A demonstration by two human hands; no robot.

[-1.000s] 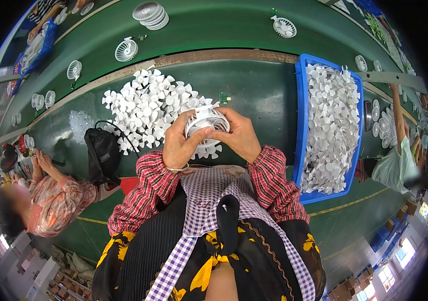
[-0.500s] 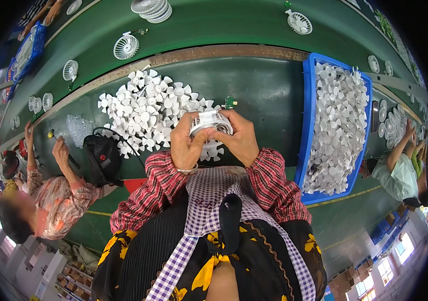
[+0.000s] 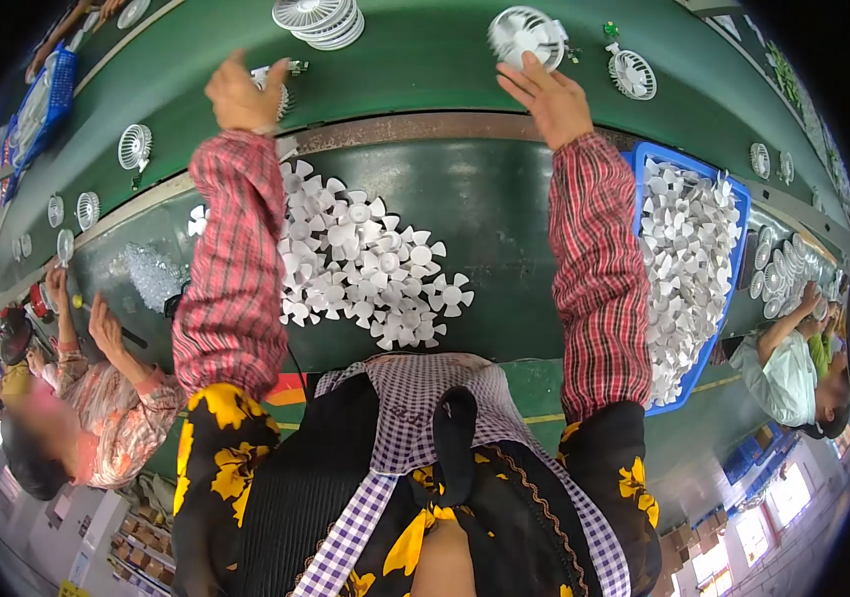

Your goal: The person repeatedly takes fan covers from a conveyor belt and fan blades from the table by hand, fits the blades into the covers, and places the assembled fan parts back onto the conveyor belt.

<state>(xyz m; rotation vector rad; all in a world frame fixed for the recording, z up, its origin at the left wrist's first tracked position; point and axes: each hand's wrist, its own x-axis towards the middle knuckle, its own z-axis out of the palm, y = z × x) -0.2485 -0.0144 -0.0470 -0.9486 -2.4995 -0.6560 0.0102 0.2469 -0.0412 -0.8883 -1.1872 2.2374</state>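
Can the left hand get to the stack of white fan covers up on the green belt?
Probably yes. The left hand is already out on the green belt, and only bare belt lies between it and the stack of fan covers.

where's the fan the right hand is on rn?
Head view, top right of centre: the white fan sits on the upper green belt at the right hand fingertips, left of another fan grille.

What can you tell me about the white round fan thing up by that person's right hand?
The fan is a small round white piece that looks like plastic, with a slotted grille face and blades showing behind it. It sits on the green belt at the far side of the table. The fingertips of the right hand touch its near edge, the fingers spread rather than wrapped round it. Another fan lies just to its right.
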